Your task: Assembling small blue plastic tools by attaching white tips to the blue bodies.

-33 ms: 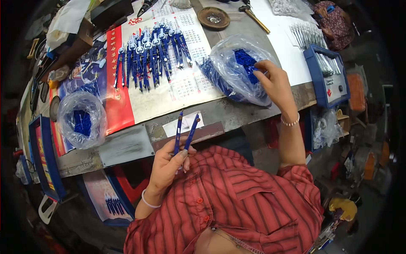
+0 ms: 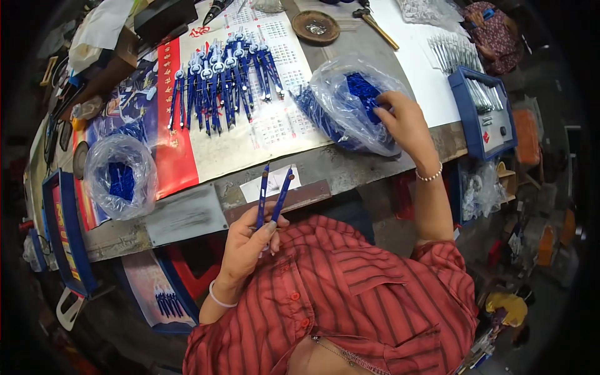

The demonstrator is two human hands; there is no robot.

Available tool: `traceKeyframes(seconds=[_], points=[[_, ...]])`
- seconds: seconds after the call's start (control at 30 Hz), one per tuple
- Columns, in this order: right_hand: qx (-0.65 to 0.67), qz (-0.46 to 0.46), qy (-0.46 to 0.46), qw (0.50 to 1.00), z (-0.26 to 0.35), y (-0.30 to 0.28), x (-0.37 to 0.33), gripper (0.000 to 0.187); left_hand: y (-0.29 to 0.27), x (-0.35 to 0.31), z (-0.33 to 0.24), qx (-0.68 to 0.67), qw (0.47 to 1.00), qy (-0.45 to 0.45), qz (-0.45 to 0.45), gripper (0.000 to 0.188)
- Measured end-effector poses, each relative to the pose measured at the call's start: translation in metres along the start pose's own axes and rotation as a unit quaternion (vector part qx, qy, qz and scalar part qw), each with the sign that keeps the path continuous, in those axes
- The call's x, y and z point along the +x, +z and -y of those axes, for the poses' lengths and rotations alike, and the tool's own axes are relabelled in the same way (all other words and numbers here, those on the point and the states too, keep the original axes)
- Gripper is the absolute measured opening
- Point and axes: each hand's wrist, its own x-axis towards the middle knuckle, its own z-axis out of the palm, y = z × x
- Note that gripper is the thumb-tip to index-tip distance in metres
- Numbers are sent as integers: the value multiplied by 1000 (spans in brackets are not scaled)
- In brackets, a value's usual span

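Note:
Two slim blue legs of drawing compasses [image 2: 262, 197] stand up from my left hand [image 2: 247, 240], closed round their lower ends in front of my chest. Their pointed ends spread slightly apart near the table edge. Over at the right, my right hand [image 2: 405, 122] reaches to the mouth of a clear plastic bag [image 2: 325, 78]. Its thumb and index finger are apart, close against a heap of small blue parts [image 2: 362, 90] inside. Rows of finished-looking blue compasses with pale heads [image 2: 219, 78] lie on a printed sheet [image 2: 275, 134] beyond my left hand.
Another clear bag of blue parts [image 2: 122, 181] sits at the left. A brown round dish [image 2: 315, 28] and a hammer [image 2: 378, 30] lie at the back. Blue trays [image 2: 465, 119] hang at the table's right edge. Below, an open drawer [image 2: 140, 278] holds more blue pieces.

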Motion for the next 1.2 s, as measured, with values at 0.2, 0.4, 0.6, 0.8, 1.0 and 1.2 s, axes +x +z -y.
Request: traceKeyframes(seconds=[0.2, 0.4, 0.6, 0.8, 1.0, 1.2], points=[[-118, 86, 68, 987, 10, 2, 19, 13, 4, -3, 3, -25, 999, 7, -25, 34], [1, 45, 69, 997, 0, 4, 21, 11, 7, 0, 1, -42, 998, 28, -30, 35], [324, 12, 186, 927, 15, -14, 13, 20, 8, 3, -3, -50, 998, 30, -22, 34], [527, 76, 199, 823, 79, -15, -7, 39, 12, 6, 0, -71, 995, 42, -56, 33], [645, 192, 237, 700, 119, 17, -33, 31, 16, 10, -3, -74, 993, 60, -71, 33], [659, 273, 241, 658, 143, 39, -39, 14, 10, 10, -5, -92, 986, 111, -85, 35]])
